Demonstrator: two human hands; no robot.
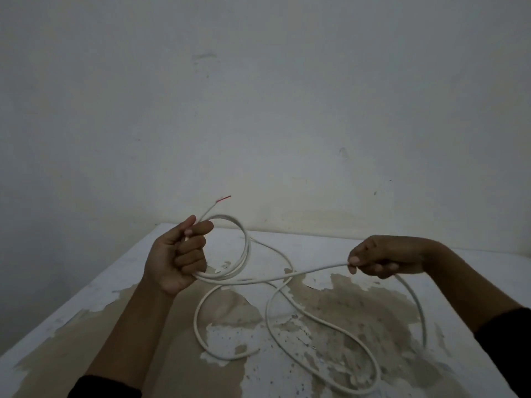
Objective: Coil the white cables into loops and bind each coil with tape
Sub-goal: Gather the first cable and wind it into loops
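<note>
The white cable (pixel 287 278) is partly coiled: a few loops hang from the left hand (pixel 178 254), fist clenched around them, a red-tipped end (pixel 223 199) poking up far-left. The right hand (pixel 382 258) pinches a taut stretch at right. Slack cable snakes over the near, paint-peeled table (pixel 86 326). A bare wall (pixel 258 96) stands behind.

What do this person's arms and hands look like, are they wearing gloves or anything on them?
No gloves. Both the left hand and the right hand are bare, and no rings, watch or bracelet show. The forearms are bare too. Dark, black-looking sleeves are pushed up: the left sleeve shows at the bottom edge, the right sleeve at the right edge. The dim light hides any finer marks.
</note>
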